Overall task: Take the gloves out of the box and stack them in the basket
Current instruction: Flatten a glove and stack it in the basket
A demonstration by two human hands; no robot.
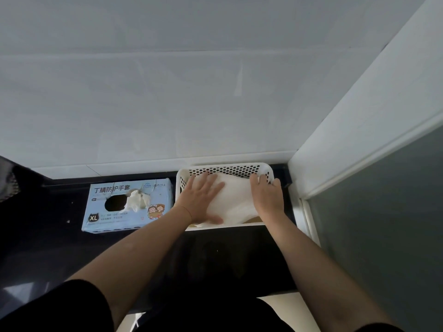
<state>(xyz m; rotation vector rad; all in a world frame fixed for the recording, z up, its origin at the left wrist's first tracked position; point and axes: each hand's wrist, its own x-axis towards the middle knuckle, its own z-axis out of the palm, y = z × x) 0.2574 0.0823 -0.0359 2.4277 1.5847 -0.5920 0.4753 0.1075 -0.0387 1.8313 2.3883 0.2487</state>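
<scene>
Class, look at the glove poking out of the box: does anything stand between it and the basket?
Nothing visible blocks it. The glove sticks from the box opening, beside the basket. Both hands, left hand and right hand, lie flat on the stacked gloves.

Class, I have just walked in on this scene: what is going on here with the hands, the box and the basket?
A person is laying white gloves flat in a white perforated basket on a dark counter. The left hand presses flat on the gloves, while the right hand rests at their right edge, by the basket wall. To the basket's left lies the blue glove box, with another glove poking from its opening.
</scene>
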